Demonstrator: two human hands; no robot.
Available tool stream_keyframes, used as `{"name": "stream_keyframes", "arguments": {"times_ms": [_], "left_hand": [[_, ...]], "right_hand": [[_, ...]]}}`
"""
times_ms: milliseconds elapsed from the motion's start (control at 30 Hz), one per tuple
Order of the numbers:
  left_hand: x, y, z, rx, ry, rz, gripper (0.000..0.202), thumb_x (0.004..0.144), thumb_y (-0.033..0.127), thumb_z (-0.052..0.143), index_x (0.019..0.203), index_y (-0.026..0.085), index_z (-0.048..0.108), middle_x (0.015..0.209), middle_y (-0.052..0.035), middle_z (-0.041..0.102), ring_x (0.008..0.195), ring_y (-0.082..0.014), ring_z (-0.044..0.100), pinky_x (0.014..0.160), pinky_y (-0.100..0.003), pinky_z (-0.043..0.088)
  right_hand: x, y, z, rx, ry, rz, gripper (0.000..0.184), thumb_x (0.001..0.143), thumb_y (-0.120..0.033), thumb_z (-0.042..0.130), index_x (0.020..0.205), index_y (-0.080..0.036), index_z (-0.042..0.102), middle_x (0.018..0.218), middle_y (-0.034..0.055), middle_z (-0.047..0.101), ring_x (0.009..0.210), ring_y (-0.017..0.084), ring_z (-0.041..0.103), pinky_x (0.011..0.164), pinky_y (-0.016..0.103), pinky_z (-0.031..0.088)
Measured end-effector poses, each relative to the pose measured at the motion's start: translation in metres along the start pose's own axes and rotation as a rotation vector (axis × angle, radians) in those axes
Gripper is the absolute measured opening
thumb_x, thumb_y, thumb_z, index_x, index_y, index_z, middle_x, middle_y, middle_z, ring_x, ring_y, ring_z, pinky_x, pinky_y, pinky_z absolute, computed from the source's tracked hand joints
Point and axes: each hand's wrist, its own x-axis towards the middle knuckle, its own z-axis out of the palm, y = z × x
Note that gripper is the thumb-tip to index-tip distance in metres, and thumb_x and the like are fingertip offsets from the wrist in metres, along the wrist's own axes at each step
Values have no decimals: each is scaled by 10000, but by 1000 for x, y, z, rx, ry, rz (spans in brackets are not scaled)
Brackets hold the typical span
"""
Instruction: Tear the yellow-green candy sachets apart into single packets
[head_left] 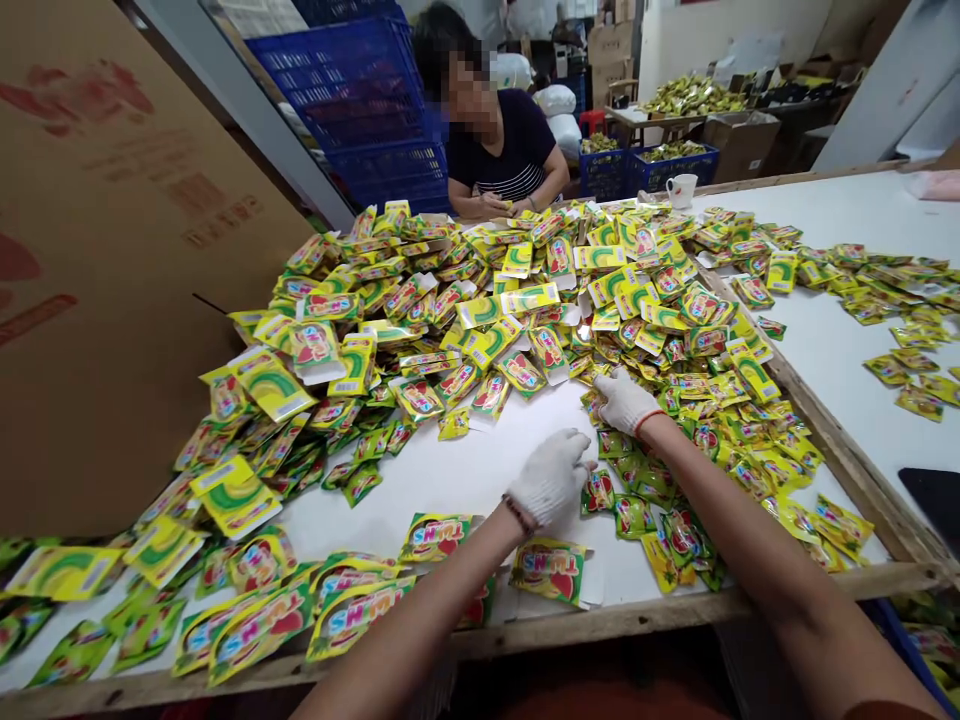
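Note:
My left hand [550, 477], in a white knit glove, hovers over the bare white tabletop with its fingers apart. Its fingertips are close to a green candy sachet [598, 492], and nothing shows in its grasp. Farther forward, my right hand [628, 402], gloved the same way, reaches into the small yellow and green sachets [694, 435]. Its fingers are spread and touch the sachets at the pile's edge. Past both hands rises a large heap of small yellow-green printed boxes [487, 340]. One such box [551, 572] lies with its end flap open near my left wrist.
A wooden rail [645, 618] edges the table in front, and another divider [825, 430] runs along the right. Several printed boxes [259, 625] lie at front left. A large carton [112, 270] stands left. Across the heap sits a co-worker [510, 150], near a white mug [681, 190].

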Motion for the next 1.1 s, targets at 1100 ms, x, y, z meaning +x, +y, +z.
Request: {"name": "stream_keyframes", "arguments": {"times_ms": [1100], "left_hand": [[27, -34, -15, -585, 335, -111, 192, 858, 321, 537, 929, 160, 615, 856, -40, 635, 806, -175, 572, 732, -302, 483]], "right_hand": [[-85, -7, -8, 926, -284, 154, 149, 817, -322, 577, 909, -213, 534, 668, -23, 543, 469, 100, 463, 422, 226, 387]]}}
